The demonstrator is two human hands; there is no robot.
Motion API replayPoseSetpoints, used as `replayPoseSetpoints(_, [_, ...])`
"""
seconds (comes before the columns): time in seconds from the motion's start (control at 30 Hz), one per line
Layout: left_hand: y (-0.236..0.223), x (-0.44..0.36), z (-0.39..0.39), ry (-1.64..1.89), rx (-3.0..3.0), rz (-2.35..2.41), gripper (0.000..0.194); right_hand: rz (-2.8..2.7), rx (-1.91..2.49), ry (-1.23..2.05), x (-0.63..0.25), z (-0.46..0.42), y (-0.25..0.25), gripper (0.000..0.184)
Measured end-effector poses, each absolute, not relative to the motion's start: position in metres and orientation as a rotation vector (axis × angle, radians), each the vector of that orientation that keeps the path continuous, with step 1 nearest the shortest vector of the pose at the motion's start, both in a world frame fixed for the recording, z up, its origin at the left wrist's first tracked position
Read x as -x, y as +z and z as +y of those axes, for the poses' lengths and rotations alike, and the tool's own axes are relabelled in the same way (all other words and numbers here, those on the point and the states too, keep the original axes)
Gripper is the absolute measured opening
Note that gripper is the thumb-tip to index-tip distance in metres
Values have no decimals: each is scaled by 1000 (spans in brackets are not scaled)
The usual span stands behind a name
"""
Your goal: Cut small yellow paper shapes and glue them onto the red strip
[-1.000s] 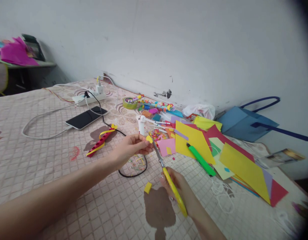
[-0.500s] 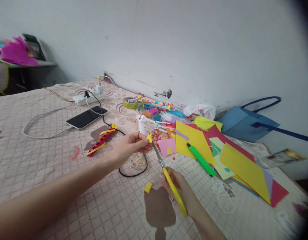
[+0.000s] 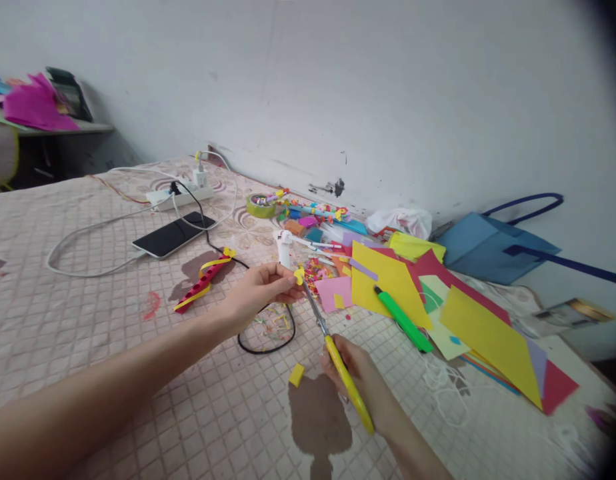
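Note:
Between the thumb and fingers of my left hand (image 3: pixel 262 291) is a small yellow paper piece (image 3: pixel 299 275). My right hand (image 3: pixel 361 377) grips yellow-handled scissors (image 3: pixel 344 373), whose blade tips meet the lower right edge of that piece. How far the blades are apart I cannot make out. A small yellow paper rectangle (image 3: pixel 297 375) lies on the cloth to the left of the scissors. Left of my left hand rests a red strip with dark dots and a yellow ribbon (image 3: pixel 201 287) around it.
Coloured paper sheets (image 3: pixel 388 283) and a green cutter (image 3: pixel 403 319) lie to the right, with white string (image 3: pixel 445 387) nearby. A phone (image 3: pixel 173 235), a power strip (image 3: pixel 181 198) and cables are at the left. A blue bag (image 3: pixel 493 250) leans by the wall.
The yellow piece has shifted slightly at the scissor tips and its outline looks a little different. Both hands keep nearly the same place.

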State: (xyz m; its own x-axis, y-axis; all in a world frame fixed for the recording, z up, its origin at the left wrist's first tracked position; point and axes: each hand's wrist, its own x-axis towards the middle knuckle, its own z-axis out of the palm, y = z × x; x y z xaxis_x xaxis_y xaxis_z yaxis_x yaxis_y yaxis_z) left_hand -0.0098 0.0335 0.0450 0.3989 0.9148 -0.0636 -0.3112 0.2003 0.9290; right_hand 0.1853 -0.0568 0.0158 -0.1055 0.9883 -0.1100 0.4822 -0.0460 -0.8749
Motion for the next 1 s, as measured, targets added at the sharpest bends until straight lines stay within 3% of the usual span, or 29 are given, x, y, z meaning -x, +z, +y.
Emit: replayPoseSetpoints(1.0, [45, 9, 33, 982, -1038, 740, 17, -1701, 1630, 1076, -184, -57, 18, 30])
